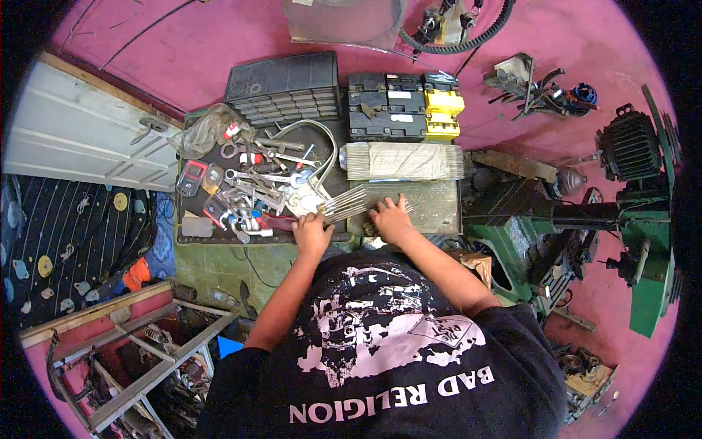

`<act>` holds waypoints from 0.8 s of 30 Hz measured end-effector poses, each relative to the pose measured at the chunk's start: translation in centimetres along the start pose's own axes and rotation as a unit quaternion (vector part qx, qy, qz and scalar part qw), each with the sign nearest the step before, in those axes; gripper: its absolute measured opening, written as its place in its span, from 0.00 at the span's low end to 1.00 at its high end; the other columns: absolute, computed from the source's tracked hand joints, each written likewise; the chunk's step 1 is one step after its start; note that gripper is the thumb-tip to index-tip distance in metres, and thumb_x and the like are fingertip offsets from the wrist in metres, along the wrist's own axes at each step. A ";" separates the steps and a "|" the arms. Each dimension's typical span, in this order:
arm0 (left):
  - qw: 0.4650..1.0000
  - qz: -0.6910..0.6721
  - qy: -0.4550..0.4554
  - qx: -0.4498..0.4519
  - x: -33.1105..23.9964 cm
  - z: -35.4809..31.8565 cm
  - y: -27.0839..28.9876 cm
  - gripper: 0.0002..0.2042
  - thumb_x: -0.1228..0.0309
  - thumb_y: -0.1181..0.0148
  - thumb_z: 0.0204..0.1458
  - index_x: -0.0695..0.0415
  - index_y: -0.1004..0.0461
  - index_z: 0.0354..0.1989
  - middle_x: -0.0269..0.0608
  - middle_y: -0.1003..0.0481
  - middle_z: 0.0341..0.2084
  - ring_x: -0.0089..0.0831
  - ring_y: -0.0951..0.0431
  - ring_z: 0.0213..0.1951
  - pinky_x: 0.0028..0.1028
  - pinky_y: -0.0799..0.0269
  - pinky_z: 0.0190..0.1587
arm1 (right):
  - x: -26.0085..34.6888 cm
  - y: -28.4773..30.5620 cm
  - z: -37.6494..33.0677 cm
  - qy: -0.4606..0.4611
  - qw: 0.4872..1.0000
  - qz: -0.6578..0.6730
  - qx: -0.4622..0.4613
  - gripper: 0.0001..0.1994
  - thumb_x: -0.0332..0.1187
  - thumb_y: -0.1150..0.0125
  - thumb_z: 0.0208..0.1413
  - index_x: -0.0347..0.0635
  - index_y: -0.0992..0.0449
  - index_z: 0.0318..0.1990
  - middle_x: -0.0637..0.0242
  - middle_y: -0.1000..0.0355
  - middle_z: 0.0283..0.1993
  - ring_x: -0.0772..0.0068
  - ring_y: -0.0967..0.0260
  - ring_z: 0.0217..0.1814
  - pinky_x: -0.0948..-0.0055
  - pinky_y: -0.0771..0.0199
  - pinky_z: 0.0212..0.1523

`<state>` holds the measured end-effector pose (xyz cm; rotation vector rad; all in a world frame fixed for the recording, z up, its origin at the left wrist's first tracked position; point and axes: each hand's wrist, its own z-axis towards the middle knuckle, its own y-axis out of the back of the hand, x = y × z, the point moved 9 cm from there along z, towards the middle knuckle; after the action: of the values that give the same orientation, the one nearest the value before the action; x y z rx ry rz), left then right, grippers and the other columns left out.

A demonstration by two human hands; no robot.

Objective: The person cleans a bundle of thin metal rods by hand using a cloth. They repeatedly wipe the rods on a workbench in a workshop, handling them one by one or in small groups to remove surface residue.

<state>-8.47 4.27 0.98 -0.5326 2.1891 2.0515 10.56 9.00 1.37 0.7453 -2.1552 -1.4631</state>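
At frame centre I see the left hand [312, 233] closed around a bundle of thin metal rods [345, 203] fanning up-right from it; the right hand [391, 219] lies flat, fingers spread, just right of them.

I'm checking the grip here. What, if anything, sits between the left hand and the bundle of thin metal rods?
Nothing visible does. The left hand is already closed around the near end of the metal rods, which fan out over the tool tray. The right hand rests flat on the grey block beside them.
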 end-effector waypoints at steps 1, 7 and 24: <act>1.000 0.013 -0.020 0.019 -0.2 0.1 -0.3 0.11 0.61 0.30 0.44 0.50 0.19 0.33 0.40 0.22 0.37 0.41 0.26 0.45 0.44 0.37 0.47 | 0.6 0.6 0.8 0.003 1.000 0.013 -0.011 0.16 0.33 0.49 0.60 0.55 0.24 0.54 0.65 0.27 0.54 0.61 0.37 0.64 0.32 0.53 0.66; 0.984 0.040 -0.172 0.003 -0.2 1.4 -2.0 0.07 0.64 0.35 0.45 0.52 0.19 0.28 0.38 0.22 0.34 0.38 0.24 0.42 0.43 0.38 0.46 | 3.1 0.0 4.4 0.033 0.998 -0.023 -0.044 0.13 0.34 0.49 0.58 0.55 0.20 0.47 0.72 0.26 0.48 0.68 0.34 0.58 0.42 0.47 0.63; 0.944 -0.017 -0.281 0.171 0.9 2.0 -2.4 0.11 0.58 0.35 0.49 0.53 0.22 0.30 0.41 0.20 0.30 0.41 0.20 0.39 0.44 0.32 0.44 | 4.9 -0.8 5.8 0.083 0.996 -0.025 -0.030 0.12 0.35 0.49 0.58 0.52 0.21 0.46 0.71 0.25 0.48 0.67 0.33 0.58 0.38 0.48 0.65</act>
<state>-8.85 6.03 -1.79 0.0539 2.0733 1.4958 3.41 9.69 -1.19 0.8723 -1.9730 -1.4316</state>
